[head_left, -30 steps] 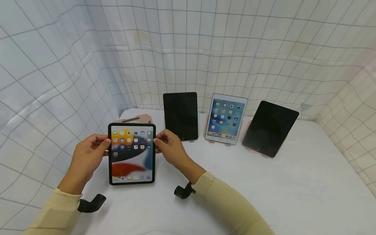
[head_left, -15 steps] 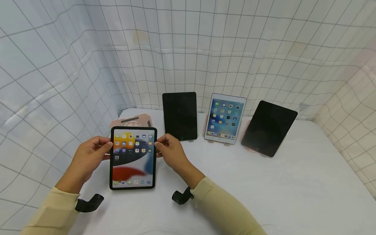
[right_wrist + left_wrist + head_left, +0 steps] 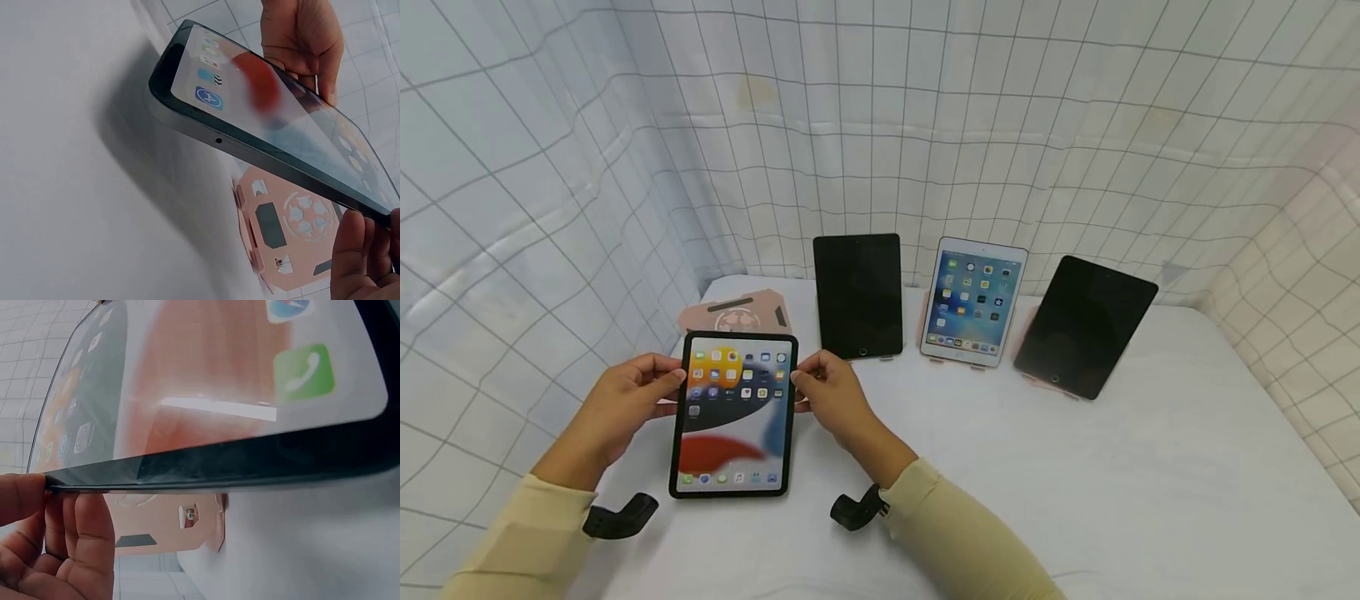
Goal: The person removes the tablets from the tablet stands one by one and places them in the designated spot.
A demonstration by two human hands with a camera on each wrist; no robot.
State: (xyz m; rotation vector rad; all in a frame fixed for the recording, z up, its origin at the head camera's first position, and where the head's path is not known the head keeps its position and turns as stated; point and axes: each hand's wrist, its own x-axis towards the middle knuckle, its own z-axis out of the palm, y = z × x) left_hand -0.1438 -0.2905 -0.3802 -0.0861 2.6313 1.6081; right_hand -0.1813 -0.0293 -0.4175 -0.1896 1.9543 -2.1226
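A black-bezelled tablet [image 3: 737,425] with a lit home screen is held by both hands at the front left. My left hand [image 3: 628,396] pinches its left edge, thumb on the front and fingers behind. On the opposite edge my right hand [image 3: 835,392] pinches it the same way. The right wrist view shows the tablet's lower edge [image 3: 219,140] raised over the white surface, its shadow below. Behind it stands a pink tablet stand [image 3: 737,312] with cut-outs, its lower part hidden in the head view; the right wrist view shows more of this stand [image 3: 300,219].
Several stands line the back: one bears a dark tablet [image 3: 859,296], another a white tablet [image 3: 973,300] with a lit screen, the rightmost a tilted dark tablet [image 3: 1086,327]. A grid-patterned white cloth [image 3: 880,125] hangs behind and along the sides of the white table [image 3: 1000,467].
Both hands have drawn the tablet slightly down toward the person, and its lower end has swung a little left. More of the pink stand behind it now shows.
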